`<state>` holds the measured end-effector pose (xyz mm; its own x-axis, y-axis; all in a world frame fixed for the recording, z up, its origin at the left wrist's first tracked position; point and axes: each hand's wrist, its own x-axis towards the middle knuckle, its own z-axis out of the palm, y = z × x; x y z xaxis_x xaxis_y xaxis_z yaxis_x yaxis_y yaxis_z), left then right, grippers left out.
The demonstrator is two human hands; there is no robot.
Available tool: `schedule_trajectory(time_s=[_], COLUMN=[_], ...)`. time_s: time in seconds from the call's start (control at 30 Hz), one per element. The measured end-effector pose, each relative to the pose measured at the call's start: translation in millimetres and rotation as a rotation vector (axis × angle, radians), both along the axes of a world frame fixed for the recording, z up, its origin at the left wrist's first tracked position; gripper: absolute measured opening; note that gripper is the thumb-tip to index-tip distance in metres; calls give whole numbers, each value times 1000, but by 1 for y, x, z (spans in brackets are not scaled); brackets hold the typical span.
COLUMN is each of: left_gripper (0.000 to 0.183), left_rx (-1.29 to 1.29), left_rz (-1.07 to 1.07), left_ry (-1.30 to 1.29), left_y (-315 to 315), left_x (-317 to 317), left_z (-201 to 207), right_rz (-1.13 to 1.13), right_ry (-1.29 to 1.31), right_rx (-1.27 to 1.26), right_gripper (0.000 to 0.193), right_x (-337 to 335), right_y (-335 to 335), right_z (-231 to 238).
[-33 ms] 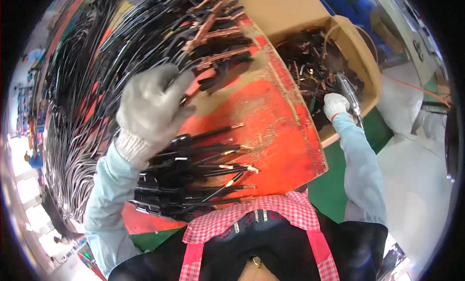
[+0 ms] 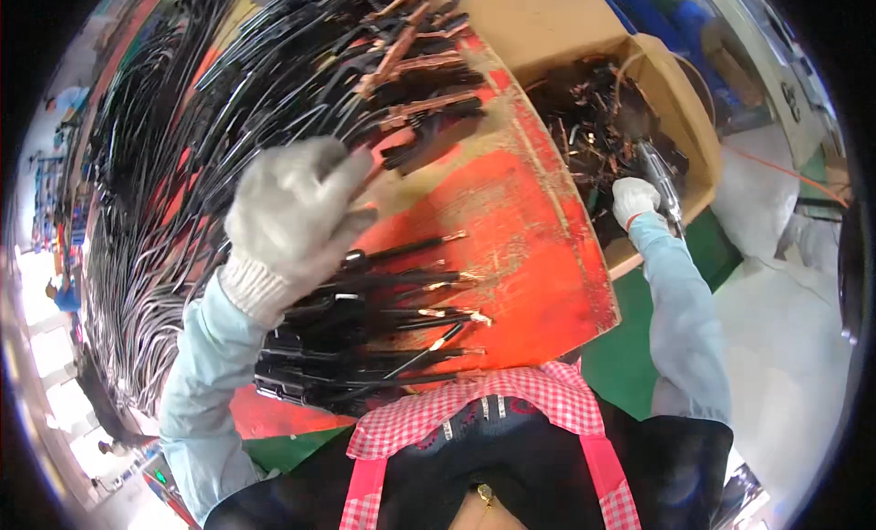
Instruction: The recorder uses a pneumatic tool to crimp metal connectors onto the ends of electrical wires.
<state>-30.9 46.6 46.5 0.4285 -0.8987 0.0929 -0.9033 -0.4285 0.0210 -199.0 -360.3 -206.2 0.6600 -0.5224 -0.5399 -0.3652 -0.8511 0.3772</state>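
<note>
My left hand, in a white knit glove, hovers over the left part of a red table board. Its thumb and fingers are apart, with nothing visible between them. Under and beyond it lie long black cables, many ending in bare copper-coloured strips. Closer to my body, a second bunch of black cables points its stripped tips to the right. My gloved right hand is closed round a silver cylindrical air tool over a cardboard box; the tool's working end blurs against the contents.
Dark and copper-coloured scraps fill the box, whose raised flap leans by the board's far right edge. A thin hose arcs above the box. Green floor shows between board and box. A white plastic bag stands further right.
My left hand has come slightly toward my body. The right hand stays at the box with the air tool. The whole view has shifted a little.
</note>
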Motion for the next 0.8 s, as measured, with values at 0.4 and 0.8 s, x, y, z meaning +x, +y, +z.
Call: schedule_trajectory(time_s=[0.4,0.8], left_gripper=[25,23], left_rx=[316,17], left_rz=[-165,383], left_ry=[273,1397], left_y=[-26,-13], left_x=[-12,1], left_z=[-56,-48], right_rz=[-303,-482], right_ry=[-922,-599], right_rx=[627,1370], right_gripper=[34,28], right_x=[-3,28], right_y=[35,139], right_z=[164,190])
